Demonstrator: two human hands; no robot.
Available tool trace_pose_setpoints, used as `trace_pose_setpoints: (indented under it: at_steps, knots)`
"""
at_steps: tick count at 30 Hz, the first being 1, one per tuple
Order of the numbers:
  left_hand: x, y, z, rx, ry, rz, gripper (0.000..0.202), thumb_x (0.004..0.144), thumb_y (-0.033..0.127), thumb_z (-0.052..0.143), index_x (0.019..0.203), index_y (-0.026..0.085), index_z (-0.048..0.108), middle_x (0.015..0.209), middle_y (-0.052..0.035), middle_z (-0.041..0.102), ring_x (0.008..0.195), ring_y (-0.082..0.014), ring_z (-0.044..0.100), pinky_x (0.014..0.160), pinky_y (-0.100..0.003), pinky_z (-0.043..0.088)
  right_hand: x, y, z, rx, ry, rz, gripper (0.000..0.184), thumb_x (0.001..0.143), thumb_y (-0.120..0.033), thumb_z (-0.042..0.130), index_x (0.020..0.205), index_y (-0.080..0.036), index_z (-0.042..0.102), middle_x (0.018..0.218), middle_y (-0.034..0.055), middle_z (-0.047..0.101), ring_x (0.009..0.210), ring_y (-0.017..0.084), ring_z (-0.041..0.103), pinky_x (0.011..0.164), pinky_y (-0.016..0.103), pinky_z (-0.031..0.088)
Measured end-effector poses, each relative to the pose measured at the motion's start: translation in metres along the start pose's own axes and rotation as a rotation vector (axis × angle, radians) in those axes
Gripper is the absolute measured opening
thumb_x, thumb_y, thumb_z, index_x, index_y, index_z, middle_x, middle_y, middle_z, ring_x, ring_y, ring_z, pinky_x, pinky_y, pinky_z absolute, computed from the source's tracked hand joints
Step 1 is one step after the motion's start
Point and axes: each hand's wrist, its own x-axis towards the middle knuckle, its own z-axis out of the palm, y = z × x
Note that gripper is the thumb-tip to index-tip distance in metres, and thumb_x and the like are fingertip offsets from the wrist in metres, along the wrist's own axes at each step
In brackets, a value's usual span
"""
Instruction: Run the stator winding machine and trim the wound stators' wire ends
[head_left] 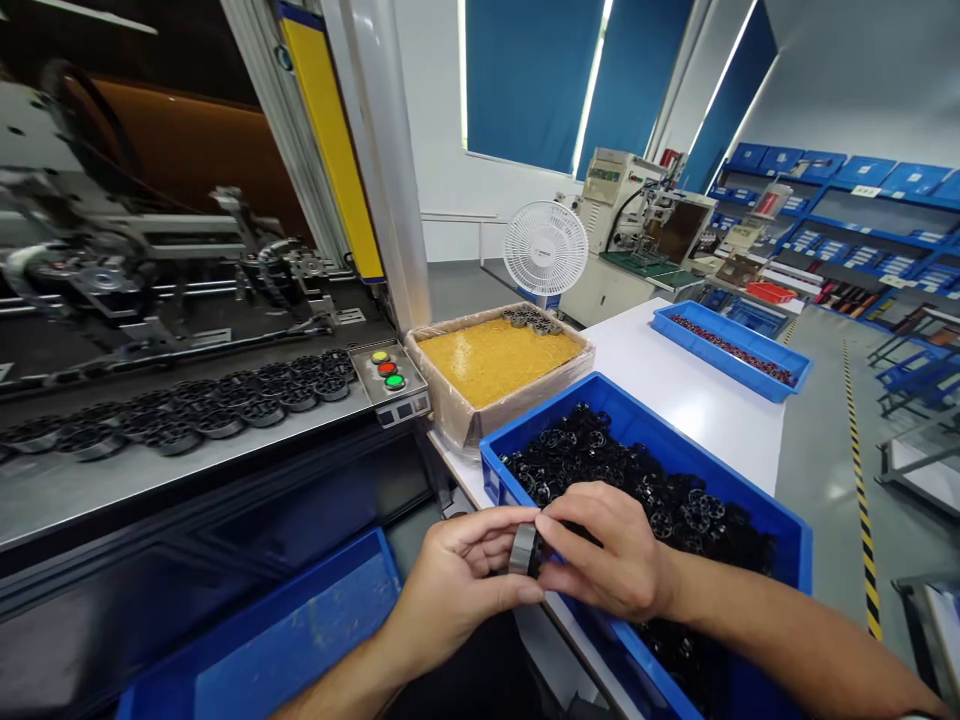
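Observation:
Between my two hands is a round part with a silver metal ring and a black inside. My left hand grips the metal ring side, its thumb below and its fingers above. On the black side, the fingers of my right hand close on the same part and hide some of it. Just beyond the hands stands a blue bin holding many loose black round pieces. Rows of similar ringed parts lie on the machine's metal ledge at the left.
A plastic-lined box with yellow material and several ringed parts stands behind the bin. Beside the ledge sits a button panel. A long blue tray of small reddish pieces rests on the white table. Lower left is another blue bin.

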Motion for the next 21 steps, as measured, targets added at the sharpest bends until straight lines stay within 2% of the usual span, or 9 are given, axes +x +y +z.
trace_pose_setpoints:
  at_steps: [4, 6, 8, 9, 10, 12, 14, 17, 21]
  knots:
    - [-0.004, -0.009, -0.003, 0.093, 0.057, -0.003, 0.047, 0.054, 0.018, 0.092, 0.099, 0.021, 0.079, 0.089, -0.0046, 0.081, 0.082, -0.0232, 0.077, 0.076, -0.028, 0.063, -0.003, -0.002, 0.009, -0.079, -0.009, -0.071, 0.032, 0.097, -0.035, 0.055, 0.111, -0.008, 0.062, 0.089, 0.013, 0.07, 0.084, 0.022, 0.065, 0.069, 0.035, 0.057]
    - [-0.006, -0.009, -0.007, 0.208, 0.096, 0.03, 0.045, 0.064, 0.027, 0.088, 0.107, 0.024, 0.077, 0.102, -0.0059, 0.08, 0.093, -0.0242, 0.076, 0.081, -0.029, 0.062, -0.003, 0.012, 0.013, -0.056, -0.131, 0.011, 0.033, 0.092, -0.043, 0.062, 0.105, -0.013, 0.066, 0.09, 0.0099, 0.071, 0.084, 0.02, 0.066, 0.072, 0.033, 0.057]
    - [-0.006, -0.006, -0.012, 0.363, 0.123, 0.095, 0.041, 0.075, 0.035, 0.08, 0.115, 0.025, 0.075, 0.118, -0.0073, 0.074, 0.105, -0.0254, 0.072, 0.088, -0.029, 0.06, -0.008, 0.041, 0.011, -0.066, -0.34, 0.318, 0.038, 0.086, -0.053, 0.067, 0.104, -0.018, 0.068, 0.098, 0.0074, 0.072, 0.093, 0.018, 0.066, 0.082, 0.032, 0.056]
    - [-0.006, -0.003, -0.016, 0.441, 0.138, 0.132, 0.04, 0.078, 0.037, 0.077, 0.116, 0.025, 0.074, 0.123, -0.0076, 0.071, 0.108, -0.0256, 0.07, 0.091, -0.029, 0.058, -0.012, 0.059, 0.008, -0.114, -0.442, 0.55, 0.04, 0.086, -0.054, 0.067, 0.106, -0.02, 0.068, 0.105, 0.0072, 0.071, 0.101, 0.018, 0.065, 0.09, 0.033, 0.053]
    - [-0.005, -0.001, -0.021, 0.503, 0.153, 0.161, 0.039, 0.08, 0.039, 0.075, 0.116, 0.025, 0.075, 0.124, -0.0079, 0.07, 0.107, -0.0255, 0.07, 0.092, -0.029, 0.057, -0.018, 0.078, 0.005, -0.173, -0.489, 0.71, 0.039, 0.092, -0.05, 0.062, 0.112, -0.017, 0.066, 0.113, 0.0106, 0.069, 0.11, 0.021, 0.062, 0.096, 0.037, 0.051]
    - [-0.003, 0.002, -0.031, 0.55, 0.176, 0.164, 0.038, 0.081, 0.041, 0.073, 0.116, 0.024, 0.075, 0.116, -0.0086, 0.074, 0.097, -0.0244, 0.073, 0.089, -0.029, 0.059, -0.034, 0.11, 0.001, -0.222, -0.579, 0.877, 0.031, 0.099, -0.038, 0.053, 0.111, -0.012, 0.066, 0.113, 0.0141, 0.068, 0.108, 0.023, 0.063, 0.095, 0.043, 0.051]
    - [0.0, 0.0, -0.042, 0.504, 0.169, 0.101, 0.039, 0.084, 0.041, 0.07, 0.118, 0.023, 0.073, 0.108, -0.0089, 0.076, 0.088, -0.0234, 0.074, 0.082, -0.029, 0.06, -0.052, 0.128, 0.006, -0.194, -0.713, 0.944, 0.024, 0.097, -0.034, 0.057, 0.107, -0.013, 0.066, 0.107, 0.0102, 0.069, 0.099, 0.021, 0.067, 0.088, 0.042, 0.055]
    - [0.002, -0.007, -0.05, 0.402, 0.152, 0.048, 0.038, 0.085, 0.038, 0.07, 0.12, 0.023, 0.07, 0.108, -0.0092, 0.075, 0.086, -0.0214, 0.071, 0.076, -0.028, 0.059, -0.071, 0.128, 0.024, -0.082, -0.906, 0.937, 0.023, 0.094, -0.033, 0.063, 0.108, -0.015, 0.065, 0.111, 0.0064, 0.068, 0.099, 0.02, 0.066, 0.088, 0.042, 0.056]
    - [-0.004, -0.006, -0.045, 0.519, 0.189, 0.19, 0.031, 0.072, 0.028, 0.082, 0.102, 0.024, 0.077, 0.103, -0.0065, 0.07, 0.092, -0.0197, 0.066, 0.077, -0.023, 0.053, -0.077, 0.113, 0.045, 0.013, -1.04, 0.845, 0.022, 0.094, -0.031, 0.063, 0.11, -0.015, 0.065, 0.116, 0.0074, 0.066, 0.106, 0.022, 0.064, 0.093, 0.045, 0.053]
